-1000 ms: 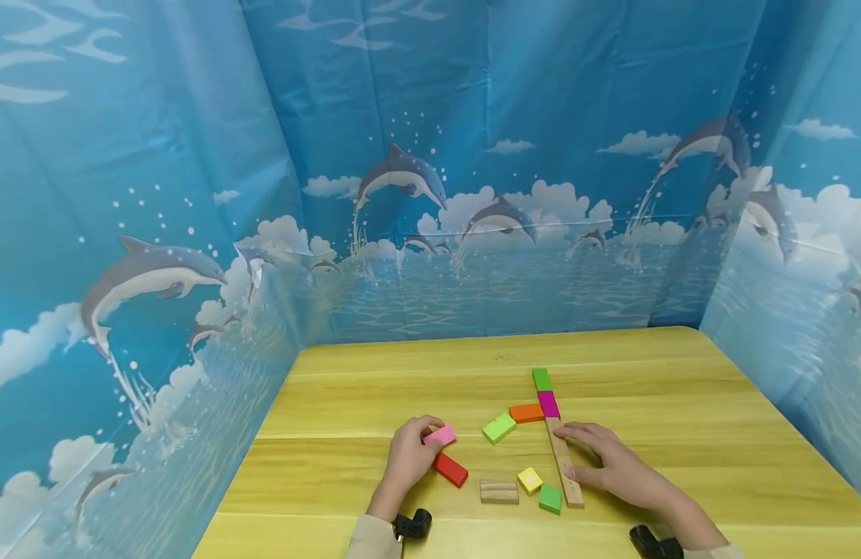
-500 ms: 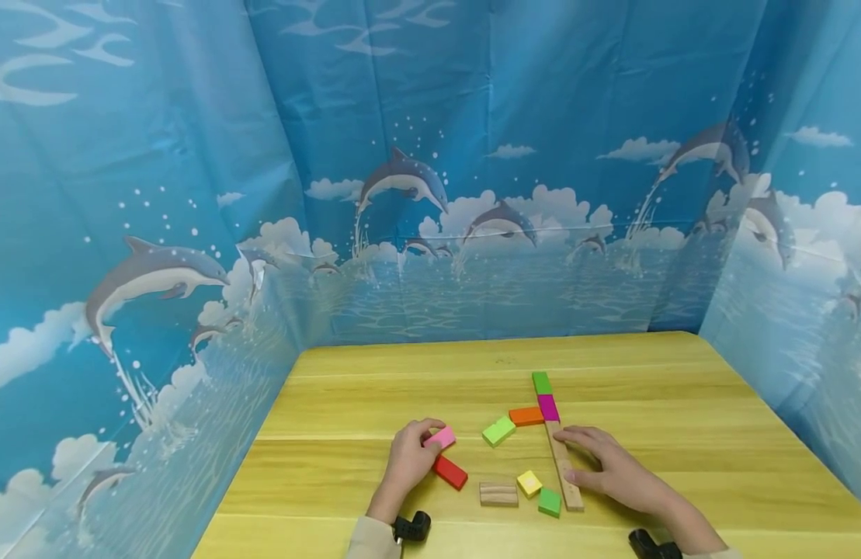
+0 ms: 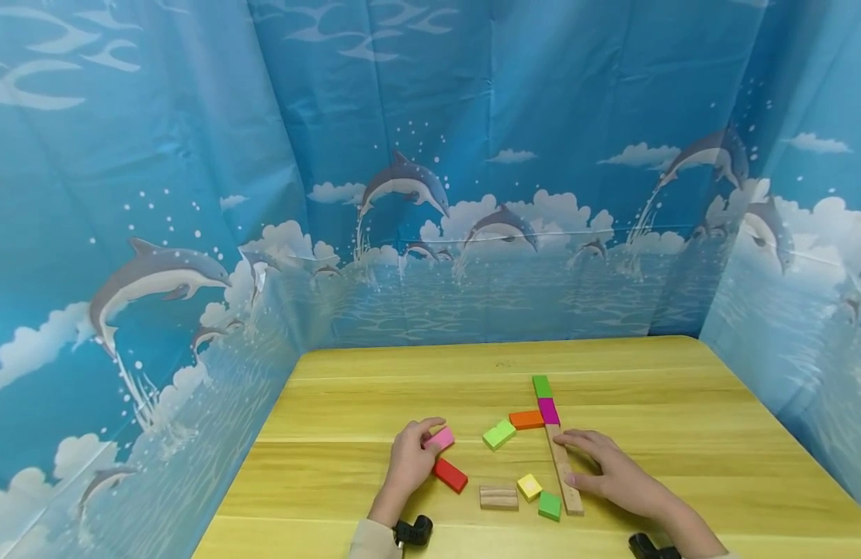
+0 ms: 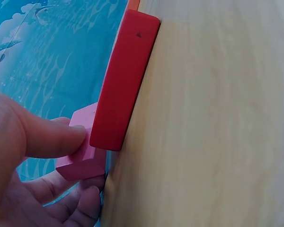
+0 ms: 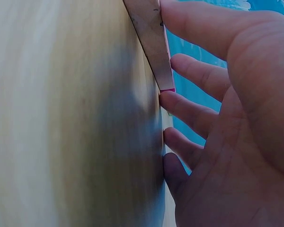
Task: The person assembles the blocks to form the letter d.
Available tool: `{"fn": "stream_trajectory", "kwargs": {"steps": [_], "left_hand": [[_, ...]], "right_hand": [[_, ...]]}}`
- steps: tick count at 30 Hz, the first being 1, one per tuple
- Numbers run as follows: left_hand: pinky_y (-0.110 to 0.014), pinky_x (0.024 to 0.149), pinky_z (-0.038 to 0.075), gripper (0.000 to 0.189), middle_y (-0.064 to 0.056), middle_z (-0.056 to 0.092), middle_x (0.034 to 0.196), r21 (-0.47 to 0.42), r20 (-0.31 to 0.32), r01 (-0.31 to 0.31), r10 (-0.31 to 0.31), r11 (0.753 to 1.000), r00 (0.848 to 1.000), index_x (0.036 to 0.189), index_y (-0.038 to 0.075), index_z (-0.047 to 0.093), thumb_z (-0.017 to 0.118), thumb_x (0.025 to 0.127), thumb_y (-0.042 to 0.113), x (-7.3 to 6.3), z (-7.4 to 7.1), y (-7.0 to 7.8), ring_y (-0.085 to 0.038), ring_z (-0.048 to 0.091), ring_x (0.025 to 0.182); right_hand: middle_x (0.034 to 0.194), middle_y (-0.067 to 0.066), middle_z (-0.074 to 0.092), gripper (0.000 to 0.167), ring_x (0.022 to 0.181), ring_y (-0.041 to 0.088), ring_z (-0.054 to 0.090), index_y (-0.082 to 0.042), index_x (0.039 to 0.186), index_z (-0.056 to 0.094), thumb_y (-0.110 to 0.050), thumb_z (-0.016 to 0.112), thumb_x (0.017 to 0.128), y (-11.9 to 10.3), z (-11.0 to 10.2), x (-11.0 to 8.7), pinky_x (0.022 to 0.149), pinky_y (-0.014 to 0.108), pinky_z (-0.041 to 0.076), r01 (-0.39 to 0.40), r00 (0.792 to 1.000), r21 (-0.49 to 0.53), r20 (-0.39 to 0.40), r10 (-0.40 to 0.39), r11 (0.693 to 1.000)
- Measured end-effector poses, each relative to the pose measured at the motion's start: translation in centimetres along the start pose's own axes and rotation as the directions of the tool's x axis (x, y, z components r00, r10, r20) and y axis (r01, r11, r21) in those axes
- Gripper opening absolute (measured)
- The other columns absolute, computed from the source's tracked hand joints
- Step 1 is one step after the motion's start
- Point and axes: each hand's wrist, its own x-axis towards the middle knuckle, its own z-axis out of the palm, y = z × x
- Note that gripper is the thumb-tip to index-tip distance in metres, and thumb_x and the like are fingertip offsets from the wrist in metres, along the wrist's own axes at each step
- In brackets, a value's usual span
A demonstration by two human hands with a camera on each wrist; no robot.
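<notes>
My left hand (image 3: pixel 411 458) pinches a pink block (image 3: pixel 440 439) between thumb and fingers. In the left wrist view the thumb lies on top of the pink block (image 4: pixel 87 153), beside a red block (image 4: pixel 125 80). On the right, my right hand (image 3: pixel 615 473) rests its thumb and fingertips, barely bent, along a long plain wooden plank (image 3: pixel 564 477). The right wrist view shows the thumb at the edge of the plank (image 5: pixel 154 42), the other fingers spread. Beyond the plank's far end lie a magenta block (image 3: pixel 548 411) and a green block (image 3: pixel 541 387), in line with it.
An orange block (image 3: pixel 526 420) touches the row's left side, with a lime block (image 3: pixel 499 435) near it. A plain wood block (image 3: pixel 498 498), a yellow block (image 3: pixel 529 487) and a small green block (image 3: pixel 550 506) lie between the hands. A dolphin-print curtain (image 3: pixel 402 295) surrounds the table (image 3: pixel 374 380).
The head view has tilted slightly, so the whole scene sits a little lower. Both hands and the blocks keep their places.
</notes>
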Motion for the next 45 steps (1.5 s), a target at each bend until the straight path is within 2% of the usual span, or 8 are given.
{"fn": "stream_trajectory", "kwargs": {"steps": [7,17,29,45], "left_hand": [[-0.026,0.056,0.038,0.040,-0.005,0.060,0.092,-0.046,-0.009,0.011,-0.011,0.999,1.000,0.125,0.014,0.072,0.070,0.089,-0.004,-0.10,0.06,0.29,-0.013,0.045,0.066],[-0.026,0.059,0.042,0.033,-0.005,0.061,0.090,-0.082,-0.013,0.002,-0.003,0.997,1.000,0.117,0.013,0.076,0.071,0.089,-0.003,0.03,0.25,0.52,-0.015,0.049,0.071],[-0.025,0.059,0.042,0.033,-0.006,0.062,0.091,-0.085,0.011,0.006,-0.005,0.996,1.000,0.118,0.011,0.075,0.072,0.088,-0.003,-0.09,0.61,0.83,-0.013,0.051,0.072],[-0.027,0.063,0.044,0.027,-0.001,0.064,0.092,-0.079,0.037,-0.005,0.008,0.997,0.999,0.115,0.011,0.076,0.071,0.091,0.001,-0.21,0.96,0.72,-0.012,0.053,0.075]], "right_hand": [[0.150,0.020,0.041,0.061,0.137,0.050,0.032,-0.019,0.149,0.050,-0.043,0.068,0.095,-0.12,0.01,0.01,0.100,0.071,0.033,0.004,1.000,0.002,0.000,-0.004,1.000],[0.150,0.021,0.040,0.061,0.138,0.051,0.031,-0.019,0.149,0.050,-0.042,0.068,0.095,-0.10,-0.04,0.06,0.099,0.072,0.033,-0.001,1.000,0.009,-0.004,0.001,1.000],[0.150,0.021,0.040,0.060,0.137,0.051,0.031,-0.019,0.148,0.050,-0.042,0.068,0.096,0.05,0.04,0.02,0.099,0.072,0.034,0.006,1.000,0.009,-0.010,-0.006,1.000],[0.150,0.020,0.041,0.059,0.137,0.050,0.033,-0.020,0.148,0.051,-0.042,0.067,0.096,0.01,0.05,-0.08,0.099,0.071,0.035,0.015,1.000,-0.004,-0.022,-0.015,1.000]]}}
